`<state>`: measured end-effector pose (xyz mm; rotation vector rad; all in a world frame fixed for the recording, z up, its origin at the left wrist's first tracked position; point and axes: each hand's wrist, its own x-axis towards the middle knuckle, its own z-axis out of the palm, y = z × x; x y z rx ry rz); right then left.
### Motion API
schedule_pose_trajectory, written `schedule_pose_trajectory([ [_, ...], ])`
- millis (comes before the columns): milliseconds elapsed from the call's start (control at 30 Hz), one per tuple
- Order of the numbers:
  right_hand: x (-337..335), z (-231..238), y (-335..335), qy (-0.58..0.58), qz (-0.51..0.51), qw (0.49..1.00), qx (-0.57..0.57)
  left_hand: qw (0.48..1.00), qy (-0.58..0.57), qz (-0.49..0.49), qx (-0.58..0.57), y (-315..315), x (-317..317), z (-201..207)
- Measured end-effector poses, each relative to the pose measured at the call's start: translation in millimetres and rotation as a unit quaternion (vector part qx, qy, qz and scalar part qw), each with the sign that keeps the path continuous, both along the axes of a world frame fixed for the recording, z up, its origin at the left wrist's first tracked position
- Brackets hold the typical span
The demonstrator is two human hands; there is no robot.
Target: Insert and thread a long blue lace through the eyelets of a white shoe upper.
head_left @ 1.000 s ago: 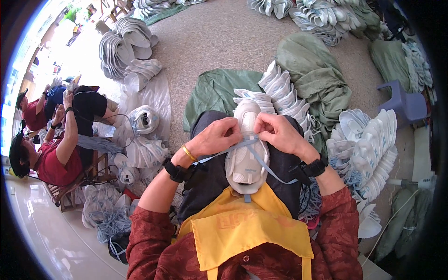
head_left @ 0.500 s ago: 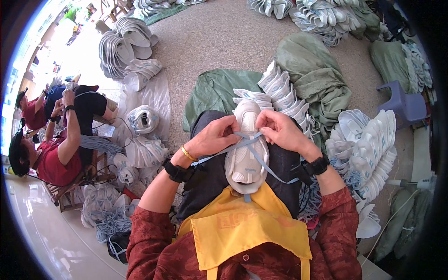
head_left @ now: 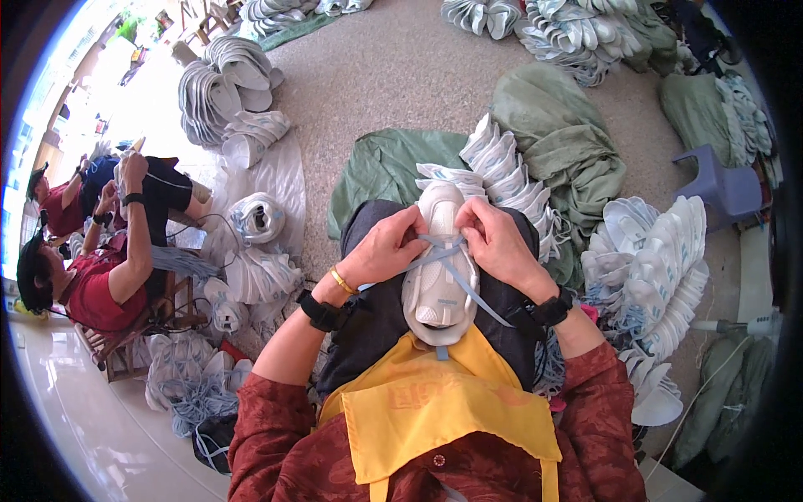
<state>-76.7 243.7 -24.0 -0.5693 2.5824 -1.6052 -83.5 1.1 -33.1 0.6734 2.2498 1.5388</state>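
A white shoe upper (head_left: pixel 437 294) rests on my lap, over dark trousers, with its open end toward me. A grey-blue shoelace (head_left: pixel 473 293) crosses over its tongue, and one loose end hangs down the right side. My left hand (head_left: pixel 385 248) pinches the lace at the left edge of the shoe, thumb against fingers. On the opposite side my right hand (head_left: pixel 499 248) is closed in a pinch on the lace too. The fingertips of both hands partly hide the lace crossing.
My yellow apron (head_left: pixel 452 418) covers my lap. Stacked white shoe uppers (head_left: pixel 661 259) stand at right, near a purple stool (head_left: pixel 723 188). Green cloth (head_left: pixel 385 167) and green sacks (head_left: pixel 556 117) lie ahead. Two people in red (head_left: pixel 104 284) sit at left, beside lace bundles (head_left: pixel 201 410).
Both hands keep their pinch on the lace and have hardly moved. The right hand sits slightly nearer the shoe's centre, and the loose lace end has drawn in a little.
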Motion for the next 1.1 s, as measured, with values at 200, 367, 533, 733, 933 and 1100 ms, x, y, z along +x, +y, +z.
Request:
schedule_pose_trajectory([
  [200, 15.5, 15.9, 7.8, -0.112, -0.064, 0.988, -0.079, 1.000, 0.016, 0.010, -0.002, 0.3, 2.4, -0.7],
  [367, 68.0, 47.3, 14.1, -0.112, -0.005, 0.993, 0.028, 0.998, 0.056, 0.033, 0.001, 2.1, 8.6, -1.5],
  [533, 91.4, 43.1, 11.5, -0.133, -0.034, 0.990, 0.013, 0.993, 0.099, 0.062, 0.004, 9.4, 11.6, -3.4],
  [733, 91.8, 49.3, 19.1, -0.174, -0.051, 0.983, 0.019, 0.994, 0.053, 0.094, 0.016, 14.6, 14.8, 1.9],
  [933, 98.5, 54.6, 26.3, -0.173, -0.070, 0.982, 0.031, 0.989, 0.087, 0.118, 0.022, 17.9, 17.5, -5.2],
  [1100, 109.7, 65.7, 39.0, -0.143, -0.089, 0.984, 0.059, 0.990, 0.108, 0.092, 0.020, 14.1, 18.1, -3.0],
])
